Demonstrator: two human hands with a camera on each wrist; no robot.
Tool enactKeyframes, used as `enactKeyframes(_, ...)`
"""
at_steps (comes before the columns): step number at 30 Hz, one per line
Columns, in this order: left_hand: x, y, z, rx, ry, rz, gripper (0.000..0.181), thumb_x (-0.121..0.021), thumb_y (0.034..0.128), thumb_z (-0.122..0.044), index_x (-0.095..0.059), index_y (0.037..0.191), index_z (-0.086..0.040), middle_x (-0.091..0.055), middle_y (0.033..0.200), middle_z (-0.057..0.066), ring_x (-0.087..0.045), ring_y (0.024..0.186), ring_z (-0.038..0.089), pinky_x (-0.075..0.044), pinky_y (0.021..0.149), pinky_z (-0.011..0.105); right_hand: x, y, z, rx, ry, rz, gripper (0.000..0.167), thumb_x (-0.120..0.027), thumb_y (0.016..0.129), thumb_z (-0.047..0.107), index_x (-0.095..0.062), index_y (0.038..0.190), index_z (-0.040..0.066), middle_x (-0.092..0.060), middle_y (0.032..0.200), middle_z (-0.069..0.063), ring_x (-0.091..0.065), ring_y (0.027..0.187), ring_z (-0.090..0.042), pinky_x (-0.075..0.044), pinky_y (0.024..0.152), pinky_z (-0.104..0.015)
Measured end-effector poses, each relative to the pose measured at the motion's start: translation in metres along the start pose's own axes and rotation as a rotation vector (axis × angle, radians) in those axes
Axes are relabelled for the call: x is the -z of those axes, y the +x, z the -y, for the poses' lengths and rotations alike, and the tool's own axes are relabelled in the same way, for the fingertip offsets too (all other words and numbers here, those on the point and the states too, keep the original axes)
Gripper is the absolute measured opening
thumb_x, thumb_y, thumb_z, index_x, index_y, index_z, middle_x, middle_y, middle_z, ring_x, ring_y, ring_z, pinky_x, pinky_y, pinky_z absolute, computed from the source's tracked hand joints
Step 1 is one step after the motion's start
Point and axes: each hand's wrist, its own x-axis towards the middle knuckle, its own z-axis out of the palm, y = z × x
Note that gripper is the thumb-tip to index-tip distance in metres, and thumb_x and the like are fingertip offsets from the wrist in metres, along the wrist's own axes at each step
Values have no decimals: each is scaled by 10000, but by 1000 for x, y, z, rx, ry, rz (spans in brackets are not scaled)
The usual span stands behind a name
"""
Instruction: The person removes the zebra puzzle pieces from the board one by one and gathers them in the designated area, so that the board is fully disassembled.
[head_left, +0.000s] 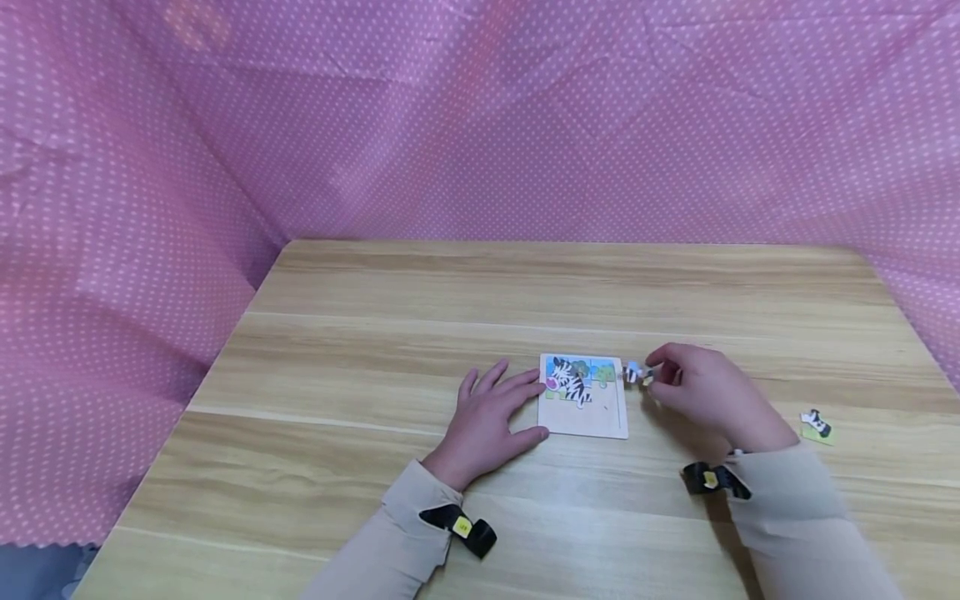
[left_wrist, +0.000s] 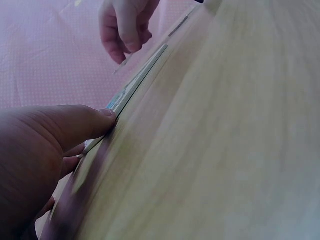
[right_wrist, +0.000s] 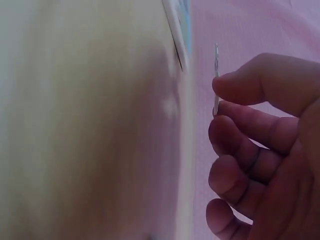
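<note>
A small square puzzle board with a partly assembled zebra picture lies on the table. Pieces cover its upper part, and its lower part shows bare. My left hand rests beside it with fingers spread, thumb and fingertips touching the board's left edge. In the left wrist view the thumb lies against that edge. My right hand pinches a zebra-patterned puzzle piece just off the board's upper right side. Seen edge-on in the right wrist view, the piece is between thumb and index finger, above the table.
Another loose puzzle piece, green with black and white, lies to the right of my right hand. The wooden table has a pink dotted cloth hanging behind it and at its sides.
</note>
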Motion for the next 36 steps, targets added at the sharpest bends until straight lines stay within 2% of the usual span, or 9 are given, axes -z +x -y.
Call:
enactKeyframes(3, 0, 0, -1, -1, -5, 1, 598, -705, 892, -507, -573, 1427, -274, -430, 1553, -123, -215, 1515, 254, -54, 1185, 602, -8, 2, 7, 38, -23, -6, 272, -720, 856, 150, -698, 1092, 17, -661, 837, 17, -589, 739, -136, -519, 694, -369)
enactKeyframes(12, 0, 0, -1, 6, 2, 6, 602, -705, 890, -512, -570, 1429, -280, -428, 1552, -130, -214, 1516, 249, -52, 1186, 601, -21, 4, 23, 76, -33, 10, 283, -744, 823, 146, -710, 1084, 46, -652, 834, 51, -582, 755, -123, -523, 740, -392)
enactKeyframes(18, -1, 0, -1, 6, 3, 1, 603, -704, 890, -515, -569, 1430, -281, -425, 1553, -135, -214, 1516, 248, -52, 1186, 600, -25, 4, 30, 44, -40, 49, 321, -742, 818, 142, -708, 1120, 40, -613, 800, 45, -527, 706, -142, -464, 672, -328)
enactKeyframes(26, 0, 0, -2, 8, 0, -2, 600, -707, 889, -512, -574, 1425, -279, -432, 1550, -130, -223, 1513, 254, -58, 1187, 600, -26, 6, 31, 22, -48, 63, 343, -736, 833, 142, -695, 1160, 47, -609, 802, 32, -525, 701, -156, -455, 651, -326)
enactKeyframes(31, -1, 0, -2, 7, -6, -8, 599, -712, 885, -505, -579, 1422, -275, -439, 1546, -126, -233, 1510, 265, -65, 1184, 606, -29, 6, 32, 64, -45, 40, 262, -716, 878, 163, -722, 1131, 95, -642, 831, 41, -546, 711, -141, -479, 664, -330)
enactKeyframes(36, -1, 2, -3, 8, -9, -7, 599, -706, 889, -513, -576, 1424, -277, -434, 1549, -129, -228, 1511, 262, -60, 1186, 602, -33, 7, 34, 107, -92, 38, 200, -695, 909, 149, -753, 1098, 126, -650, 869, 52, -549, 732, -125, -502, 705, -347)
